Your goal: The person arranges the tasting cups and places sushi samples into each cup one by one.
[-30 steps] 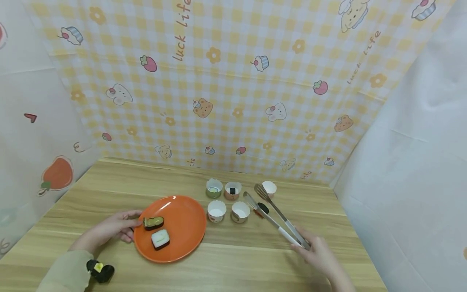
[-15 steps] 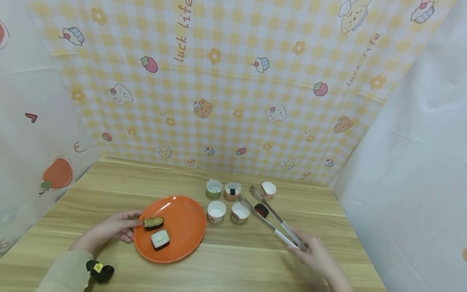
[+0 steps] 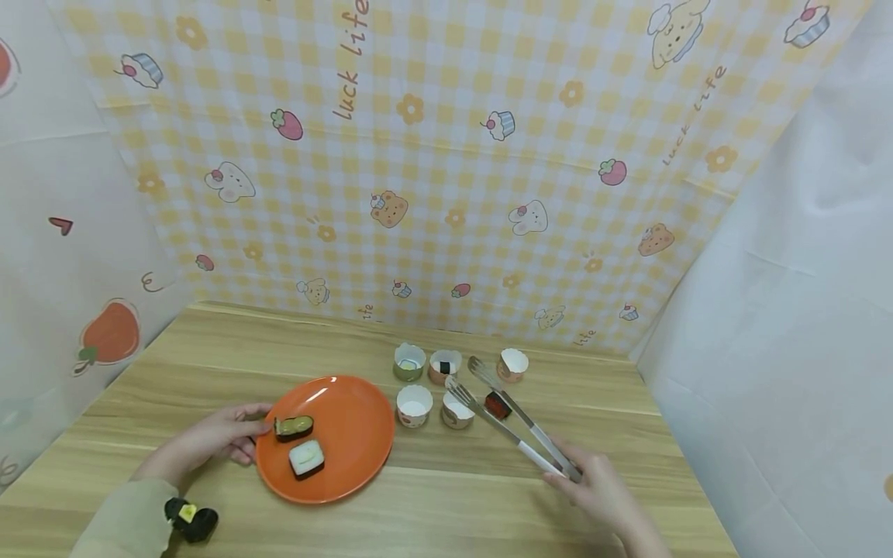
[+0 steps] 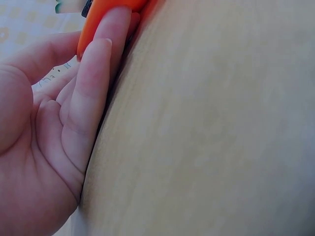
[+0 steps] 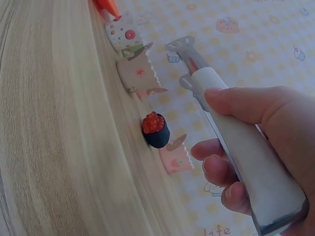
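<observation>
My left hand [image 3: 223, 436] grips the left rim of an orange plate [image 3: 359, 442], thumb at the top edge and fingers underneath. Two toy sushi lie on it: one with a tan topping [image 3: 296, 425] and a white-topped one [image 3: 307, 457]. In my right hand [image 3: 600, 488] are metal tongs [image 3: 539, 456] with white handles, spread apart and pointing forward left. Between their arms, in the head view, a roe sushi [image 3: 498, 405] rests on the table. The right wrist view shows its red roe [image 5: 154, 123] above a black wrap, and the tongs' handle [image 5: 231, 128] in my palm.
Several paper cups stand behind and right of the plate: a green one [image 3: 409, 363], one with a black-and-white piece inside [image 3: 445, 366], a front one [image 3: 415, 405], one partly behind the tongs [image 3: 456, 417], and one at far right [image 3: 512, 365]. Black pieces with a yellow patch [image 3: 191, 521] lie beside the left sleeve.
The tongs have shifted left, their tips now over the front right cup. The roe sushi has turned from black side up to red roe showing. My left hand and the plate stay put.
</observation>
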A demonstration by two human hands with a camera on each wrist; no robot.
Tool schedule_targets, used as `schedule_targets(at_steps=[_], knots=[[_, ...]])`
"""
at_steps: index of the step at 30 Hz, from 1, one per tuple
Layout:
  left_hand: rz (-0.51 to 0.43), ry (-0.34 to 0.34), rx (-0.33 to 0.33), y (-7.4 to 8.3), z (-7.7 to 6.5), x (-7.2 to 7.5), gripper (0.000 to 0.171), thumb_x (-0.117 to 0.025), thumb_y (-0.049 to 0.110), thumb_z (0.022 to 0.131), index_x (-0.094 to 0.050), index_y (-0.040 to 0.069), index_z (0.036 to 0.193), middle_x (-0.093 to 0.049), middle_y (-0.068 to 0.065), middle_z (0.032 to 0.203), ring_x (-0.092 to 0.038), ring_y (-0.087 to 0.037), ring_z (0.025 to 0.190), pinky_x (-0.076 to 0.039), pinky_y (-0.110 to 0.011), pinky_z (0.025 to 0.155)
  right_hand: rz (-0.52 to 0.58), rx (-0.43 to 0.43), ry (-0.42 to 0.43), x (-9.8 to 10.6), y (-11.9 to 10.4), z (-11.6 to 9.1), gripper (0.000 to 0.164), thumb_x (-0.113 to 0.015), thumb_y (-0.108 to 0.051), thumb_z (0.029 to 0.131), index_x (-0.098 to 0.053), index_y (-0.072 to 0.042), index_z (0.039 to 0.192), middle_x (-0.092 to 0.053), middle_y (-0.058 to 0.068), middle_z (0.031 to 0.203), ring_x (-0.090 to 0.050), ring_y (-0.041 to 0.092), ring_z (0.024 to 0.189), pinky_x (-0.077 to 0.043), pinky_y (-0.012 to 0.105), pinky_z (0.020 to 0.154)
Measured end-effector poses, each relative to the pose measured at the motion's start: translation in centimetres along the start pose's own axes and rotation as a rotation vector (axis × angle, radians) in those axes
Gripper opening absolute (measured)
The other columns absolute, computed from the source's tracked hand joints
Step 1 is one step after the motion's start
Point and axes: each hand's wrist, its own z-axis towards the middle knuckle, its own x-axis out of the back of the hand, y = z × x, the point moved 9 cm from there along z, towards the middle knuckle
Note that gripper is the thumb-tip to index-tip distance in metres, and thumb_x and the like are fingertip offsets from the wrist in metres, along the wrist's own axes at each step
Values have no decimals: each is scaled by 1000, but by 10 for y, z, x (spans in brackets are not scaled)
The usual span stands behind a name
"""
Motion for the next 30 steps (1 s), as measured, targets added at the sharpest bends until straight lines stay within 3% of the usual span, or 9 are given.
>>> schedule_targets(at_steps=[13,30], knots=[[4,1,-8,2,-1,-1,66,-52,16,99,-14,-16,141,-66,-13,78,-64,-15,63,-57,-30,59,-6,18,-20,-5,-5,6,60,-72,-23,87,-49,-3,139,-61,-4,78,-52,4,50,-49,24,42],[11,0,-2,2,0,-1,65,-51,15,99,-14,-16,142,-67,-14,80,-64,-16,64,-57,-31,59,-55,122,9,-8,-20,16,56,-75,-16,84,-54,-6,136,-68,12,101,-54,5,65,-49,24,52]])
